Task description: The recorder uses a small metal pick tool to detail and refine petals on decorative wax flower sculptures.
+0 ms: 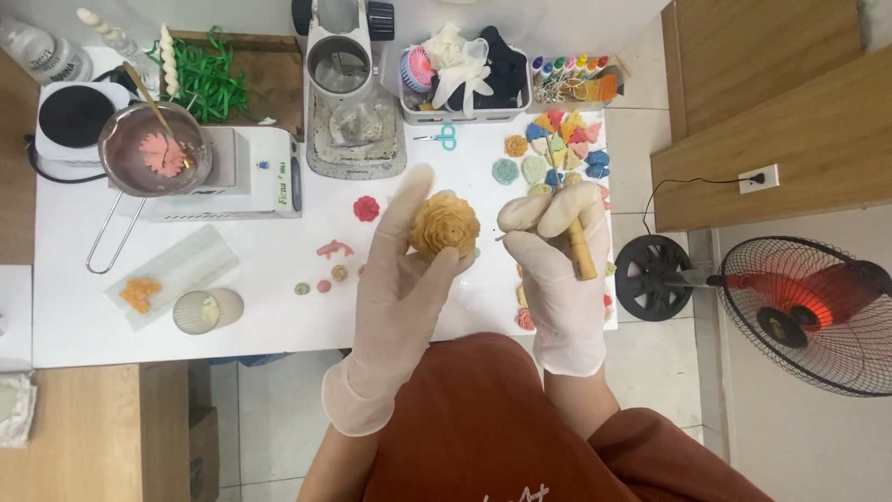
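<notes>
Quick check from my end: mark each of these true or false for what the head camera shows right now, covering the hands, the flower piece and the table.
1. The left hand holds a tan flower-shaped piece. True.
2. The right hand is empty. False: it grips a wooden-handled tool.
3. Both hands are bare. False: both wear pale gloves.
4. The metal saucepan holds a pink leaf-shaped piece. True.
5. The floor fan stands on the white table. False: it stands on the floor, to the right of the table.
</notes>
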